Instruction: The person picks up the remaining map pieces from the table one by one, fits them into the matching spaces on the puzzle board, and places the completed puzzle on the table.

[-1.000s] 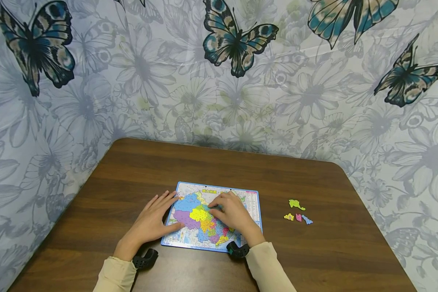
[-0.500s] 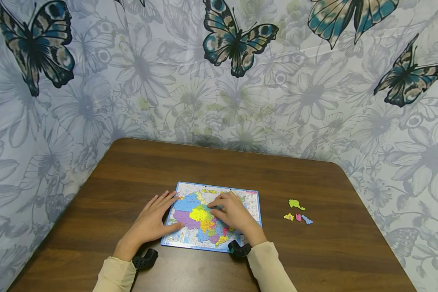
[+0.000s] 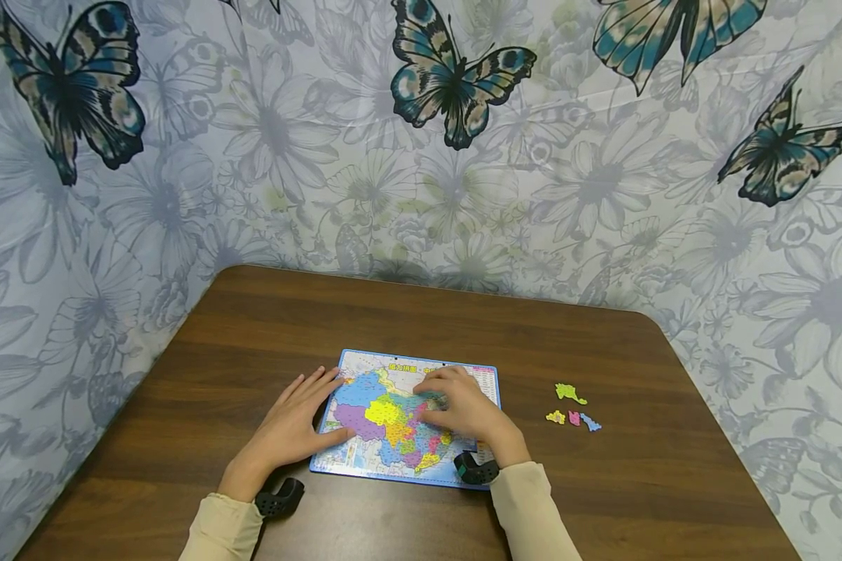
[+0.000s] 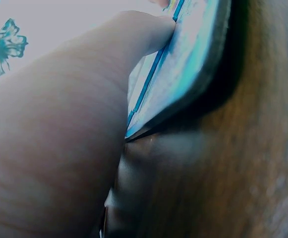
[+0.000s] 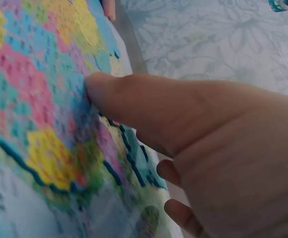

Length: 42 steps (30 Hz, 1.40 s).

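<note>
A map jigsaw puzzle board (image 3: 337,460) with a blue border lies on the table, its coloured pieces forming most of a map. My left hand (image 3: 291,421) rests flat with fingers spread over the board's left edge. In the left wrist view its thumb (image 4: 148,32) lies on the board. My right hand (image 3: 466,405) is over the right half of the map, thumb and index finger apart. Seen from the right wrist, the thumb (image 5: 114,94) touches the map surface beside a yellow puzzle piece (image 5: 52,161), and nothing shows in the fingers; the other fingers are partly hidden behind it.
Right of the board lie loose puzzle pieces: a green one (image 3: 568,392), a small yellow one (image 3: 555,417), a pink one (image 3: 574,418) and a blue one (image 3: 590,421). The brown wooden table (image 3: 421,312) meets a butterfly-patterned wall covering (image 3: 463,202) at the back.
My right hand has slid a little to the right across the map, and its thumb and index finger have come further apart. The left hand has stayed in place.
</note>
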Each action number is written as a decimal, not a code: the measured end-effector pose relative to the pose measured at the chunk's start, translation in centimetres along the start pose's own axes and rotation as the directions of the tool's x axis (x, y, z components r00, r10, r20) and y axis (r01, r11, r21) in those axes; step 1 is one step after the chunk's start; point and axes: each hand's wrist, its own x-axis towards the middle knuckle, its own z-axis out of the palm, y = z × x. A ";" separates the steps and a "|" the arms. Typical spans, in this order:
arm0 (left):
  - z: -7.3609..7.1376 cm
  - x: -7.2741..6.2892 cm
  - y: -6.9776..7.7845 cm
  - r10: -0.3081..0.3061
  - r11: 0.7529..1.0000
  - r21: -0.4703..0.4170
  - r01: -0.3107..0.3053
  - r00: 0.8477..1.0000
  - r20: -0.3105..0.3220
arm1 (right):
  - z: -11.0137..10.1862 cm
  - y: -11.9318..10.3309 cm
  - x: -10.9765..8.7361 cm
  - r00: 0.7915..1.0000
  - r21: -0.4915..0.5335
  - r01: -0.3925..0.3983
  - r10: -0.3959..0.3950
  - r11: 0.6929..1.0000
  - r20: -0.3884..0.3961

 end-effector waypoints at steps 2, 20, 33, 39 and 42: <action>0.0 0.0 0.0 0.000 1.000 0.002 0.000 1.000 -0.001 | -0.2 0.2 -0.1 1.000 0.013 -0.010 0.010 1.000 -0.003; -0.4 0.4 -0.3 0.003 1.000 -0.004 -0.003 1.000 0.010 | -2.9 1.4 -1.1 0.994 0.074 -0.053 0.060 0.996 -0.094; -0.6 0.6 -0.4 0.021 1.000 -0.011 -0.021 1.000 -0.005 | -4.7 2.5 -2.2 0.982 0.117 -0.114 0.130 0.987 -0.138; -0.6 0.4 -0.3 0.017 1.000 -0.009 -0.017 1.000 -0.007 | -5.2 3.1 -2.8 0.980 0.125 -0.112 0.130 0.986 -0.148; -0.6 0.5 -0.3 0.017 1.000 -0.011 -0.017 1.000 -0.004 | -5.5 3.2 -3.0 0.978 0.119 -0.123 0.141 0.985 -0.155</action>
